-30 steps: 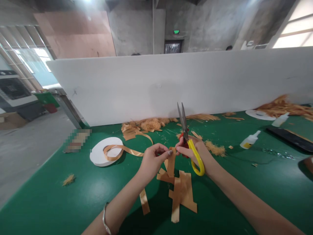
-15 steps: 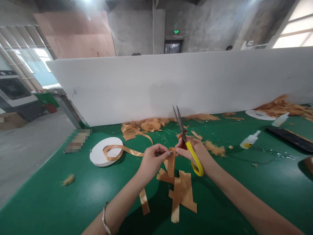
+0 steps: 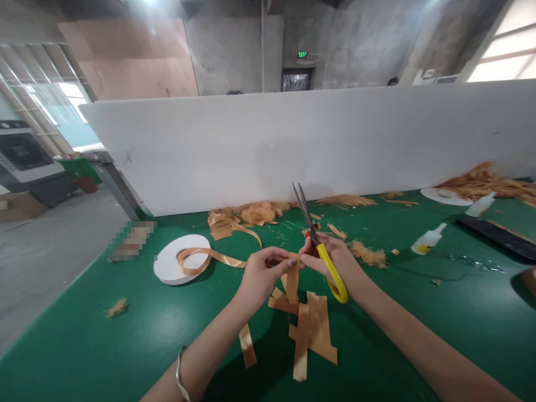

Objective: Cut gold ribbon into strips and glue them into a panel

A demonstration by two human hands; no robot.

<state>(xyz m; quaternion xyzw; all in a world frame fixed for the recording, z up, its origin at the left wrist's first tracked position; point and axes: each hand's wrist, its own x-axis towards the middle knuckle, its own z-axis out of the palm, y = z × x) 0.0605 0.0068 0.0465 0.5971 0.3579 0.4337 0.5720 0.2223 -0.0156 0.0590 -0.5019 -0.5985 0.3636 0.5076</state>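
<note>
Near the middle of the frame, slightly below centre, the left hand (image 3: 262,272) pinches the top of a short gold ribbon strip (image 3: 292,277) between thumb and fingertips, and the strip hangs down from that pinch toward the green worktop (image 3: 125,346). The right hand (image 3: 335,262) meets it from the right, its fingertips closed on the same upper end of the strip, while its other fingers grip a pair of scissors (image 3: 319,245) by the yellow handle loop; the blades are together and point up and to the left, toward the white partition wall (image 3: 293,139) across the back of the worktop. Directly below the hands lies a small heap of cut ribbon pieces (image 3: 312,332), overlapping one another, with one more single cut piece (image 3: 248,345) lying apart to the left, beside the left forearm. A bracelet (image 3: 180,374) sits on the left wrist at the bottom of the frame. Left of centre is a white ribbon spool (image 3: 176,262) lying flat, with a loose length of gold ribbon (image 3: 218,254) curling from it toward the left hand. Along the foot of the partition, above the hands, is a pile of frayed gold scraps (image 3: 257,212), and a smaller tuft of fibres (image 3: 368,254) lies just right of the right hand. Further right stands a small glue bottle (image 3: 427,239) tipped on its side, well apart from the hands.
</note>
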